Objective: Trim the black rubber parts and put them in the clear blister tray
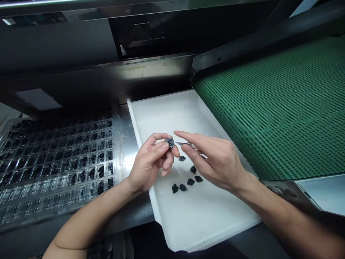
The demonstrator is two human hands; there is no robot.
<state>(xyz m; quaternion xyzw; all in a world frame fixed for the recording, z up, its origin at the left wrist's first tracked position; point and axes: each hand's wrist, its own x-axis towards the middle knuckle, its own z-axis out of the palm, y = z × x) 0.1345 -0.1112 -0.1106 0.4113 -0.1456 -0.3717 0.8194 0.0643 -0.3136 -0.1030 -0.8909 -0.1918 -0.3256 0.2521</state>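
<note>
My left hand [154, 158] is closed, pinching a small black plastic part [170, 142] with two ear-like tabs and openings in its face. My right hand [215, 156] grips a thin pointed metal blade [183, 144] between thumb and fingers; its handle is hidden in the palm. The blade's tip points left, close to the right edge of the part; whether they touch I cannot tell. Below the hands, several similar black parts [183, 187] lie loose on a white tray [172, 115], one [182, 158] just under the blade.
To the left stands a clear compartment tray [67, 169] holding many black parts in rows. A green mesh conveyor belt [280, 108] runs along the right. Behind the white tray is a metal machine housing [156, 68]. A white sheet [39, 99] is at the far left.
</note>
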